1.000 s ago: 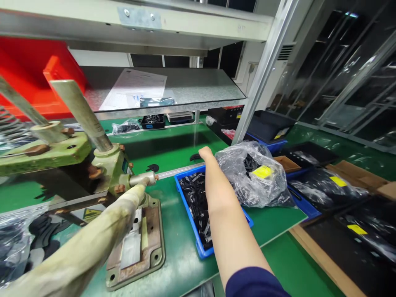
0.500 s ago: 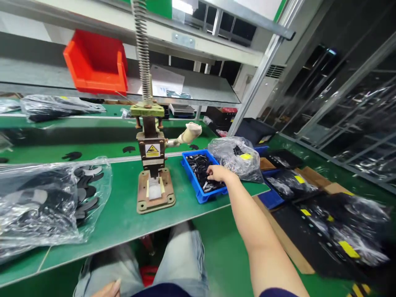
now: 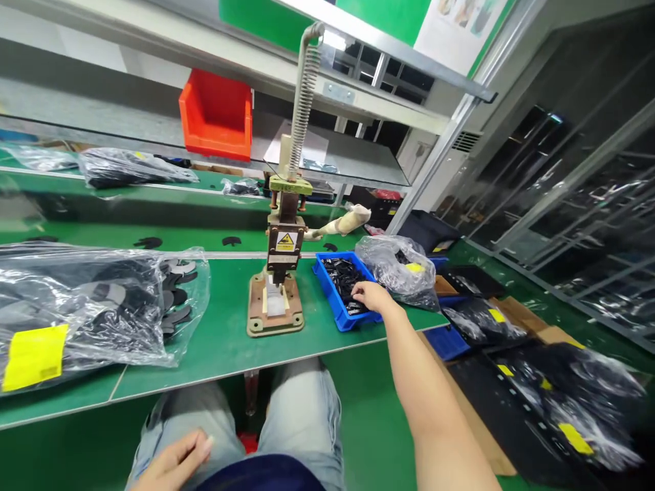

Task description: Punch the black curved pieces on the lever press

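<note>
My right hand [image 3: 369, 296] is over the right side of a blue tray [image 3: 327, 290] filled with small black pieces [image 3: 342, 273]. Its thumb and fingertips are pinched at the pieces; what they grip is too small to name. Down by my lap, my left hand [image 3: 179, 458] rests over my thigh, fingers loosely curled with thumb apart, and nothing shows in it. Left of the tray stands a hand press [image 3: 284, 249] with a spring on top, a wrapped lever and a pale block in its base.
A clear bag of dark curved pieces [image 3: 117, 300] lies at the left of the green table. Another plastic bag [image 3: 396, 269] sits behind the tray. Above, a red bin [image 3: 217, 119] stands on the shelf. Bagged goods [image 3: 563, 382] are at the right.
The view has shifted, so the press and tray appear further right. My left hand shows more fully over my lap. My right hand remains at the blue tray.
</note>
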Available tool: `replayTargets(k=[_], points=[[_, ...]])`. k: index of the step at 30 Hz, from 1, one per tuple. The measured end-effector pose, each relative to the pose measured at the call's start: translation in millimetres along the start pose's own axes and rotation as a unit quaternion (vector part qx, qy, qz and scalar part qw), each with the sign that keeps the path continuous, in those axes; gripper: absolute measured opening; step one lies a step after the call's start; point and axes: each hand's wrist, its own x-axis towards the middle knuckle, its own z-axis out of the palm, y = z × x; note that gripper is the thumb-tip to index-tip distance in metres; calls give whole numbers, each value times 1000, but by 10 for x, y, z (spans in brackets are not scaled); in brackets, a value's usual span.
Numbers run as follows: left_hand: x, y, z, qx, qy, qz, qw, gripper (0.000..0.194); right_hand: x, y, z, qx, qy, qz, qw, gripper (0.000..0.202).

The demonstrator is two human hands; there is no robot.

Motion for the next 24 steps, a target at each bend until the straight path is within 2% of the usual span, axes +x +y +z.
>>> replayTargets(k=[3, 6, 10, 12, 14, 18, 24], points=[[125, 220, -116, 16, -3, 32, 999, 63, -7, 64, -44, 78, 61, 6, 995, 36], [324, 616, -220, 33, -17, 81, 996, 54, -69, -10, -4, 181, 130, -9, 975, 36], [636, 1250, -262, 75, -13, 186, 980, 41, -271, -364, 277, 335, 165, -57, 926, 38], [790, 1504, -233, 80, 2, 230, 970, 33, -416, -611, 490, 408, 151, -77, 897, 38], [928, 1671, -177, 70, 22, 265, 961, 27, -573, -857, 709, 474, 128, -91, 867, 37], [1093, 1763, -51, 34, 72, 301, 950, 31, -832, -1222, 1052, 573, 64, -99, 811, 34], [1051, 1674, -5, 52, 60, 337, 938, 30, -967, -1441, 1314, 637, -6, -96, 765, 31]])
